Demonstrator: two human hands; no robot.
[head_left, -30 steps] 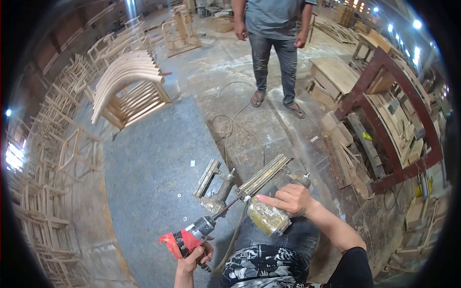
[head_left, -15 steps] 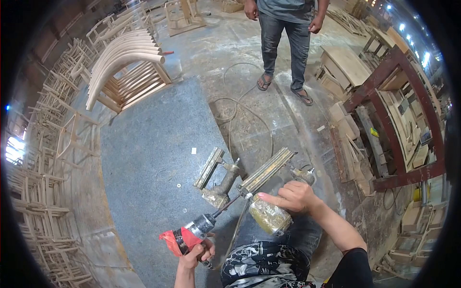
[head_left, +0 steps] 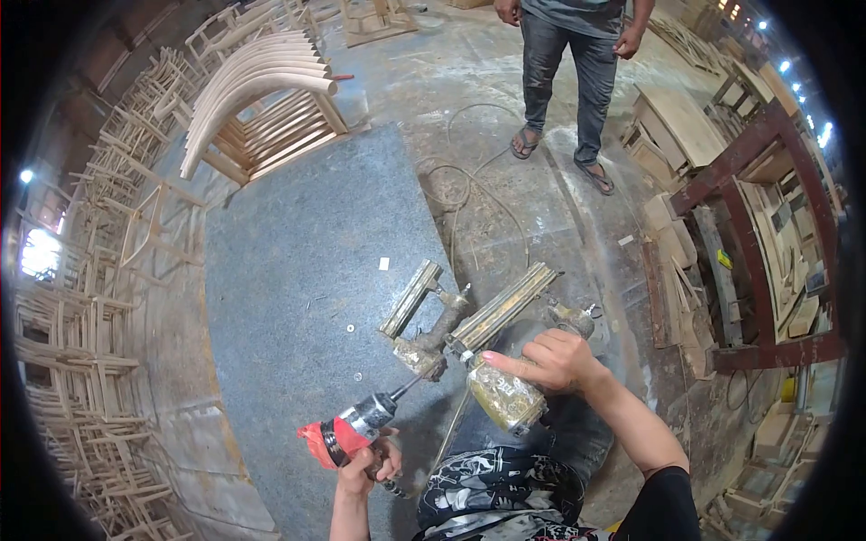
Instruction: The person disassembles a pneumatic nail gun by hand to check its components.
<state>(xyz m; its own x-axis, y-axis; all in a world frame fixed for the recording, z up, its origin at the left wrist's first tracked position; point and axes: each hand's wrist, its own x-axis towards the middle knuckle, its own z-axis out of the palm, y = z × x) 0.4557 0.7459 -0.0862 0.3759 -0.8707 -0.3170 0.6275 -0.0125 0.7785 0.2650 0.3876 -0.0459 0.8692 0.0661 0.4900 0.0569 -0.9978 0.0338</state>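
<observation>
My left hand [head_left: 365,467] grips a red and black power drill [head_left: 347,430] whose bit points up and right toward a nail gun. My right hand [head_left: 552,361] holds that worn, yellowish pneumatic nail gun [head_left: 501,361] by its handle, index finger stretched along the body, the long magazine angled up to the right. The drill bit tip meets the nail gun near its head. A second nail gun [head_left: 424,316] lies on the grey work surface [head_left: 298,298] just beyond the drill bit.
A person in jeans and sandals [head_left: 568,81] stands on the dusty floor ahead. Curved wooden parts [head_left: 262,90] are stacked at the surface's far end. Chair frames [head_left: 81,298] pile up on the left. A red-brown frame with wood pieces [head_left: 758,225] stands right. Hoses [head_left: 469,189] trail over the floor.
The view has shifted, so everything sits further right and higher in the frame. Both hands keep their grips, and the drill bit stays at the nail gun's head.
</observation>
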